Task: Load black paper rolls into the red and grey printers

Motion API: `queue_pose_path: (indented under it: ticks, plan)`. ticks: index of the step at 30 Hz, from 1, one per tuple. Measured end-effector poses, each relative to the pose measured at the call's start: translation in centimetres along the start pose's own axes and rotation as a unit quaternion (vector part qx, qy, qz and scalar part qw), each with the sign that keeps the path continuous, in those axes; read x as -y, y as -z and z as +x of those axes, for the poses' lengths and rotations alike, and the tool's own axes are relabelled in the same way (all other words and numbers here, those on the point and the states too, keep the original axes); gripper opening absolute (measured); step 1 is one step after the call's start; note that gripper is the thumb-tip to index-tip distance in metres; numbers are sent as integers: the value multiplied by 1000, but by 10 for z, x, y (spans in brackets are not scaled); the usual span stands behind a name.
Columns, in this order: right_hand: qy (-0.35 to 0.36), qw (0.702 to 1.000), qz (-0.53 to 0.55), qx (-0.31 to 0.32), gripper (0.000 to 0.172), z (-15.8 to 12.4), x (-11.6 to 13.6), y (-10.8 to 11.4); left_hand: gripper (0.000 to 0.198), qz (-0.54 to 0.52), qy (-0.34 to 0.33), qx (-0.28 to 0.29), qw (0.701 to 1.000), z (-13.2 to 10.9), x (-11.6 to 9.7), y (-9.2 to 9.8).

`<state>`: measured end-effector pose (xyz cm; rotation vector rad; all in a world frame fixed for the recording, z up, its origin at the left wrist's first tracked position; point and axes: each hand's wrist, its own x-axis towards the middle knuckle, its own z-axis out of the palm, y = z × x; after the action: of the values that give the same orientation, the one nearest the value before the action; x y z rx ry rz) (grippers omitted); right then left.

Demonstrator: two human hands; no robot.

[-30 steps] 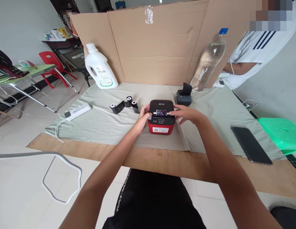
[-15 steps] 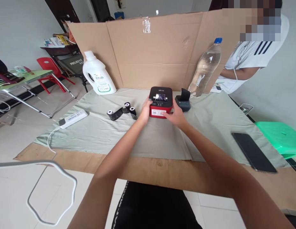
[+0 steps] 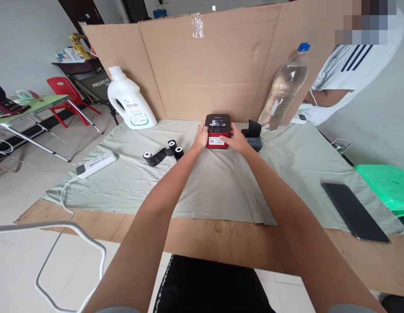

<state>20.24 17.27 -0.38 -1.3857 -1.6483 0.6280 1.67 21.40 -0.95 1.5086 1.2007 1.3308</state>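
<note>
A small red box-shaped printer (image 3: 217, 130) with a black top sits on the grey cloth (image 3: 221, 182), close to the cardboard screen (image 3: 208, 65). My left hand (image 3: 200, 138) grips its left side and my right hand (image 3: 235, 140) grips its right front corner. A dark grey smaller printer (image 3: 253, 138) with a raised flap stands just right of my right hand. Black ribbon rolls (image 3: 164, 153) lie left of my left hand.
A white detergent jug (image 3: 129, 101) stands back left, a clear water bottle (image 3: 283, 89) back right. A white power strip (image 3: 96, 163) lies at the left, a black phone (image 3: 355, 211) at the right. Another person in a white shirt (image 3: 348, 69) sits behind the screen. Green stool (image 3: 384, 184) at right.
Both hands have pushed the red printer away from me, from the middle of the cloth to near the cardboard screen, beside the grey printer.
</note>
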Motion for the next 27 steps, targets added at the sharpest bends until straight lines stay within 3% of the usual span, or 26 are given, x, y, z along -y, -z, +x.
queue_pose_path:
  ticks: [2,3,4,6,8,10,12,16,20,24,27]
  plan:
    - [4,989,-108,-99,74,-15,4,11,53,83,-14,-64,994,-34,-6,5]
    - [1,974,-169,-149,75,-23,5,17,55,126,-67,-55,988,-56,-8,7]
    - [-15,956,-223,-188,80,-31,3,22,54,169,-124,-17,978,-79,-9,8]
    - [-71,926,-300,-219,94,-44,-4,29,50,259,-199,126,937,-123,-9,8]
    - [-128,911,-335,-202,103,-50,-15,31,49,331,-207,240,889,-152,-8,8]
    - [-151,908,-345,-182,103,-52,-25,29,51,372,-190,307,855,-164,-7,7]
    - [-152,908,-344,-187,100,-53,-30,25,53,387,-178,331,842,-165,-7,6]
    - [-131,904,-353,-201,95,-70,-24,20,54,392,-171,323,844,-160,-8,4]
    - [-82,906,-370,-189,88,-115,3,15,61,401,-123,294,858,-162,-6,1]
    - [-57,917,-358,-167,92,-170,43,0,74,349,-64,204,912,-170,-9,4]
    - [-36,924,-357,-135,92,-206,72,-18,63,282,-54,141,948,-181,-11,12]
